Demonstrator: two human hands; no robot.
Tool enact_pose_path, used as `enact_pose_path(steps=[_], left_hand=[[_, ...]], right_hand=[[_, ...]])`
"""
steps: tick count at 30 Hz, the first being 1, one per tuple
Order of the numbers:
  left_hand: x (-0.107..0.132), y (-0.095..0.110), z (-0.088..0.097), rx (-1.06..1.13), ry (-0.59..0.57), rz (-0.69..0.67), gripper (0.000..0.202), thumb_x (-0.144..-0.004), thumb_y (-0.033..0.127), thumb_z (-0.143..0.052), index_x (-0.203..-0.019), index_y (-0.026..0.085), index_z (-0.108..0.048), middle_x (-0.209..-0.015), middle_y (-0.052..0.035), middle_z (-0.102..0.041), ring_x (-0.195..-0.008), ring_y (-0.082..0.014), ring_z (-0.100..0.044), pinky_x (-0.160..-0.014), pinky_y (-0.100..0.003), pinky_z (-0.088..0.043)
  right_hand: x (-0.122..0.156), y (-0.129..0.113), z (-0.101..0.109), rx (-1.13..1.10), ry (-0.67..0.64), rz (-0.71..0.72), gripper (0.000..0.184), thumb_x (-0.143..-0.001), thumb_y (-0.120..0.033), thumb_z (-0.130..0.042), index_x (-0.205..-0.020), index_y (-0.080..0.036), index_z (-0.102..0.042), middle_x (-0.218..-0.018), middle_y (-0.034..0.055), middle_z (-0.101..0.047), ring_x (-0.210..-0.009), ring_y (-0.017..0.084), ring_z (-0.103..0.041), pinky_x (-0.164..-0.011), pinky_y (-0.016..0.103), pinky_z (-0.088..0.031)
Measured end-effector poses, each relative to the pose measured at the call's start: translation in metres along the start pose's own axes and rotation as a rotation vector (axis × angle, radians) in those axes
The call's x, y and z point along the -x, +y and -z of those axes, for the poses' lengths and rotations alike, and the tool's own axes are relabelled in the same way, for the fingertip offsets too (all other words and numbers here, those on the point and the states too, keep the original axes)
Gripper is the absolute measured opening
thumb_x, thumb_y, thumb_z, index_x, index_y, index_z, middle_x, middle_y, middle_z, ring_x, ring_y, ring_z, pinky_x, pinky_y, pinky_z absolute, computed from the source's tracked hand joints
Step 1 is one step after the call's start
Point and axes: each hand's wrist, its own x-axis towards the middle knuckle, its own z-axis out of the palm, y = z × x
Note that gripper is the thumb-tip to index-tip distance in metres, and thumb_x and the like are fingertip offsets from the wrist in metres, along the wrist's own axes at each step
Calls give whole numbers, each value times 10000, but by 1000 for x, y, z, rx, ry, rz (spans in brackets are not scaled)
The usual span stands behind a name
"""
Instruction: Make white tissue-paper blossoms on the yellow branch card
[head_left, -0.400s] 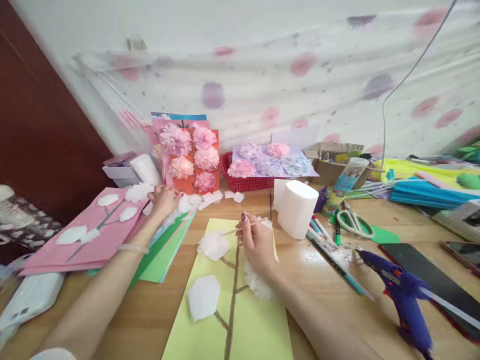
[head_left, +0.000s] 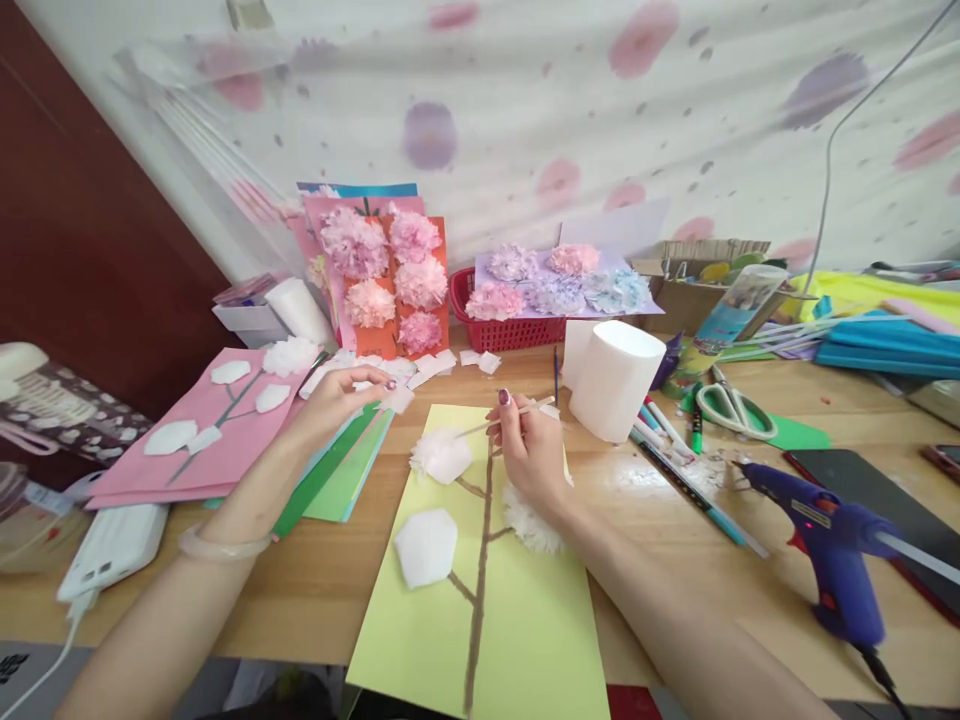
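Note:
A light green sheet (head_left: 517, 610) lies in front of me with a brown drawn branch and white tissue flowers (head_left: 426, 546) on it. My right hand (head_left: 529, 445) is closed on a thin wooden stick (head_left: 480, 426) whose tip touches a fluffy white tissue flower (head_left: 442, 455). My left hand (head_left: 341, 395) hovers over the scattered white tissue pieces (head_left: 427, 366), pinching a small white piece (head_left: 397, 399) between its fingers. A bracelet sits on my left wrist.
A pink sheet with white flowers (head_left: 202, 425) lies left, green sheets beside it. A white tissue roll (head_left: 615, 380), red basket (head_left: 495, 330), scissors (head_left: 731, 410), pens and a blue glue gun (head_left: 825, 545) stand right. A white device (head_left: 112, 550) is near the left edge.
My left hand has drawn back from the pile of white pieces with a small piece pinched. The view has shifted downward; my right hand keeps the stick on the flower.

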Motion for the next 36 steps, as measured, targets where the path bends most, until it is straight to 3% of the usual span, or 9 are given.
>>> enact_pose_path(steps=[2, 4, 10, 15, 21, 26, 29, 31, 36], left_hand=[[17, 9, -12, -18, -188, -86, 206, -710, 404, -655, -692, 202, -694, -906, -46, -698, -906, -222, -624, -885, -357, -457], [29, 10, -24, -61, -261, -126, 202, -734, 392, -648, -674, 205, -691, -871, -40, -688, -875, -211, -620, -905, -372, -440], [34, -7, -57, -262, -114, -131, 143, -736, 335, -655, -661, 213, -657, -891, -41, -694, -1016, -259, -558, -992, -439, -351], [30, -5, -67, -347, -51, -107, 141, -754, 311, -644, -653, 213, -641, -902, -27, -690, -1039, -269, -529, -994, -475, -327], [30, -5, -72, -357, -35, -110, 166, -760, 350, -640, -662, 217, -639, -896, -35, -681, -1069, -287, -494, -965, -475, -348], [30, -8, -66, -293, -66, -198, 222, -799, 415, -591, -710, 213, -617, -885, -35, -677, -980, -246, -571, -1007, -465, -344], [34, -7, -52, -206, -143, -216, 295, -796, 471, -591, -945, 217, -604, -1045, -53, -652, -1046, -239, -579, -1002, -423, -390], [38, -8, -42, -212, -253, -214, 471, -755, 472, -642, -1145, 229, -536, -1221, -74, -591, -1168, -252, -532, -1014, -405, -396], [45, -20, -36, -398, -398, -199, 897, -634, 514, -748, -1395, 268, -340, -1458, -103, -422, -1385, -315, -303, -1140, -487, -171]], right_hand=[[0, 0, -1, -5, 6, -2, 460, -978, -447, -316, -683, -200, -568, -558, 13, -624, -536, 142, -614, -537, 241, -414], [0, 0, -1, -10, 9, -2, 453, -978, -441, -325, -683, -200, -571, -550, 7, -618, -530, 139, -610, -537, 241, -410], [1, -3, 0, -62, 119, 49, 447, -981, -397, -335, -637, -202, -544, -510, -12, -571, -477, 119, -553, -523, 240, -389], [5, -8, 0, -115, 169, 138, 445, -985, -358, -326, -612, -207, -517, -475, -25, -516, -460, 113, -508, -515, 234, -377], [4, -8, 1, -42, 116, 155, 434, -984, -345, -329, -613, -209, -509, -507, -19, -552, -471, 112, -522, -509, 226, -377], [3, -5, 0, 28, 11, 135, 383, -976, -371, -357, -679, -209, -535, -546, -15, -583, -494, 120, -547, -525, 229, -388], [3, -5, -1, 78, -20, 138, 388, -976, -378, -354, -676, -210, -534, -556, -6, -599, -525, 130, -570, -545, 236, -391], [4, -5, 0, 108, -32, 153, 397, -977, -378, -348, -666, -211, -530, -559, -1, -607, -540, 135, -580, -557, 239, -393], [6, -3, -2, 187, -54, 184, 385, -973, -398, -351, -699, -210, -546, -585, 13, -635, -538, 143, -597, -530, 244, -384]])
